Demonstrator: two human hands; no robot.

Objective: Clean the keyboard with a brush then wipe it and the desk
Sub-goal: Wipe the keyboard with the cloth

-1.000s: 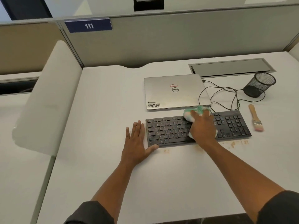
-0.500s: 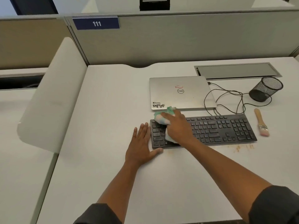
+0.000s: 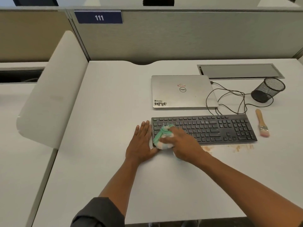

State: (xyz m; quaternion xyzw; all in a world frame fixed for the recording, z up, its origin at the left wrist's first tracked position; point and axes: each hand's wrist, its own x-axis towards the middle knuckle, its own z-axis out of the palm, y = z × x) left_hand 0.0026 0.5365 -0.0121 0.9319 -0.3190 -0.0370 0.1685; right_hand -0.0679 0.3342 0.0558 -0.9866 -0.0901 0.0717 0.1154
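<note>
A black keyboard [image 3: 213,128] lies across the white desk [image 3: 114,99]. My right hand [image 3: 183,143] presses a bunched green-and-white cloth [image 3: 162,136] onto the keyboard's front left corner. My left hand [image 3: 141,143] lies flat on the desk, fingers spread, against the keyboard's left end. A wooden-handled brush [image 3: 262,124] with pinkish bristles rests on the desk right of the keyboard, untouched. Brown crumbs [image 3: 237,147] are scattered on the desk along the keyboard's front edge.
A shut silver laptop [image 3: 182,90] sits behind the keyboard, with black cables [image 3: 229,99] looping to its right. A black mesh pen cup [image 3: 267,90] lies tipped at the far right. A metal cable hatch [image 3: 239,71] and grey partition [image 3: 180,35] are behind. A white divider [image 3: 52,92] bounds the left side.
My right hand has swept the cloth leftwards along the keyboard, from its middle to the front left corner. My left hand has stayed flat at the keyboard's left end.
</note>
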